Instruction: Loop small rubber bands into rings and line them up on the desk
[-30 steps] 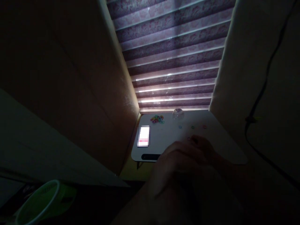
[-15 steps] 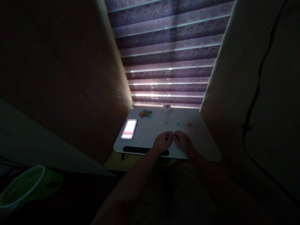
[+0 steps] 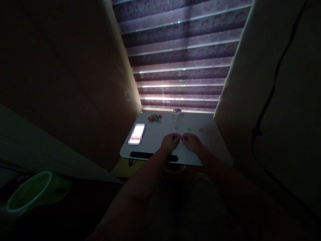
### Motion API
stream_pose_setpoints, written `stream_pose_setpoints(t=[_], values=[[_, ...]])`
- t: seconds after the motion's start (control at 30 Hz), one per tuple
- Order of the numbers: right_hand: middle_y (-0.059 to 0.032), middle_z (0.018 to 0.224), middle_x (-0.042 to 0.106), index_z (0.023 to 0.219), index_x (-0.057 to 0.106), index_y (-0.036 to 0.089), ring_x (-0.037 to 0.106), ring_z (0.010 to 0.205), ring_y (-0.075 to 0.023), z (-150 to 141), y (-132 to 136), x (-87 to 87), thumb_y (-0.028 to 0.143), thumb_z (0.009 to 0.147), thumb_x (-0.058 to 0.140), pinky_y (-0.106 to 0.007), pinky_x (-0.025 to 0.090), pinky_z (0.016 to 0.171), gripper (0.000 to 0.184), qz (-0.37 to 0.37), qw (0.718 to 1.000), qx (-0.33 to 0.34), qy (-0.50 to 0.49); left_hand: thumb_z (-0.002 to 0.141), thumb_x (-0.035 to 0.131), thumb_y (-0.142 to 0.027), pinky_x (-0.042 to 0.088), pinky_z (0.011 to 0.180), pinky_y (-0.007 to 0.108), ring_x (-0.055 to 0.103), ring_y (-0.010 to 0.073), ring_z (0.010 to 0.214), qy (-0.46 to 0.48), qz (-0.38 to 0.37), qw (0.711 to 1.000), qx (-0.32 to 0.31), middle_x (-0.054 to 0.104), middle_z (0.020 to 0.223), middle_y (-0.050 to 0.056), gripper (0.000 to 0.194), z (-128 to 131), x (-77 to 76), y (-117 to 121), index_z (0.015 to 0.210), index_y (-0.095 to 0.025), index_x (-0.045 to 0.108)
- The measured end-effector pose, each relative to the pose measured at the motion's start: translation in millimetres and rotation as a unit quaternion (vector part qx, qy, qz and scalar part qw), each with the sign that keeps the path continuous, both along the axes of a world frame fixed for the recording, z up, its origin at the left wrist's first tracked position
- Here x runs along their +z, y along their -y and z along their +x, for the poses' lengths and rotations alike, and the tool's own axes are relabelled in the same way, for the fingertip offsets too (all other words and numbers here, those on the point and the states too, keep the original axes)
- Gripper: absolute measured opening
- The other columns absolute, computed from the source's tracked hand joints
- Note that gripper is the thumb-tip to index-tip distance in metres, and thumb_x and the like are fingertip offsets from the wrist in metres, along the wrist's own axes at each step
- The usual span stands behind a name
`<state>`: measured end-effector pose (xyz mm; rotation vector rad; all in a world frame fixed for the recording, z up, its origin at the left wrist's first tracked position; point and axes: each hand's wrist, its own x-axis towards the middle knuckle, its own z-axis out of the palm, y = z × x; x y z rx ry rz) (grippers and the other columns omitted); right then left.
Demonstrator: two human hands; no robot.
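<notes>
My left hand [image 3: 170, 142] and my right hand [image 3: 192, 142] meet fingertip to fingertip over the white table [image 3: 150, 144]. Both are closed in a pinch on a small purple band [image 3: 180, 137], mostly hidden by the fingers. Just beyond the hands lie three small rings in a row: a blue ring [image 3: 176, 128], a green ring [image 3: 189, 129] and a pinkish-red ring [image 3: 201, 130]. Farther back on the left is a pile of small multicoloured rings [image 3: 154, 118]. A clear round container [image 3: 177, 114] stands at the back of the table.
A phone [image 3: 136, 134] with a bright screen lies at the table's left. Along the front edge runs a black strip [image 3: 142, 155], partly behind my left forearm. A green basket [image 3: 32, 190] is on the lower left. Behind the table hangs a pleated blind [image 3: 180, 67]; a dark cord [image 3: 272, 93] hangs at right.
The view has shifted slightly, so the table sits a little higher in the picture. My hands stay pinched together on the purple band, their fingertips slightly shifted.
</notes>
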<state>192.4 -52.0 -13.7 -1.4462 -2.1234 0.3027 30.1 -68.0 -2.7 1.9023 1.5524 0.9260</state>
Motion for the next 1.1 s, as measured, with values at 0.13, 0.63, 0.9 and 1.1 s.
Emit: stream_pose_setpoints(t=[0.13,0.63,0.9,1.1], values=[[-0.0028,0.070,0.061,0.069,0.058,0.019,0.050,0.066,-0.0143,-3.0,-2.3,-3.2,0.031,0.090,0.050,-0.026,0.031,0.063,0.025,0.022,1.000,-0.020,-0.008,0.087,0.056,-0.028,0.048,0.075,0.023,0.066,0.0136,0.079,0.029,0.012,0.999,0.017,0.073,0.092,0.003,0.021,3.2,-2.4,2.4,0.100,-0.022,0.072],[-0.0053,0.075,0.061,0.077,0.059,0.020,0.052,0.071,-0.0174,-4.7,11.3,-7.5,0.025,0.089,0.045,-0.029,0.033,0.066,0.019,0.087,0.995,-0.046,-0.004,0.084,0.060,-0.033,0.047,0.071,0.023,0.063,0.0121,0.073,0.049,0.001,0.997,0.053,0.072,0.086,0.003,0.017,4.2,-4.7,8.9,0.092,-0.019,0.069],[-0.0057,0.081,0.064,0.095,0.062,0.021,0.057,0.074,-0.0184,-4.5,16.1,-3.3,0.021,0.087,0.045,-0.029,0.039,0.068,0.019,0.072,0.993,-0.045,-0.081,0.087,0.056,-0.035,0.045,0.070,0.024,0.063,0.0142,0.077,0.030,-0.009,0.997,0.070,0.071,0.088,0.004,0.020,4.5,-2.4,10.5,0.092,-0.019,0.066],[-0.0020,0.071,0.060,0.100,0.064,0.021,0.055,0.066,-0.0167,-3.2,17.4,-2.8,0.024,0.083,0.052,-0.028,0.041,0.066,0.021,0.066,0.992,-0.016,-0.103,0.090,0.052,-0.036,0.044,0.072,0.024,0.063,0.0153,0.080,-0.005,-0.004,0.998,0.065,0.071,0.090,0.005,0.022,4.4,-2.1,10.7,0.094,-0.019,0.065]])
